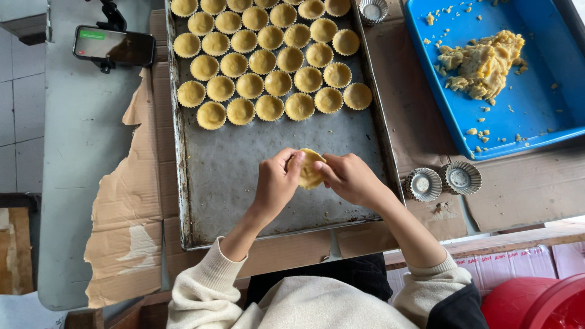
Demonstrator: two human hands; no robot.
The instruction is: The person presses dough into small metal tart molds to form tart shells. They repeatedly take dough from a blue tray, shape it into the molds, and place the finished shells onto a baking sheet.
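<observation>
My left hand [275,183] and my right hand [350,178] together hold a small tart mould lined with yellow dough [310,168], thumbs pressing into it, just above the bare near part of a large metal baking tray [244,183]. Several rows of dough-lined tart shells [268,61] fill the far half of the tray. A lump of yellow dough [484,64] lies in a blue plastic tray [536,103] at the upper right.
Two empty fluted metal moulds [443,181] sit right of the baking tray, another [373,10] at the top. A phone on a stand [114,45] is at upper left. Torn cardboard [131,201] covers the table. A red tub [539,303] is at lower right.
</observation>
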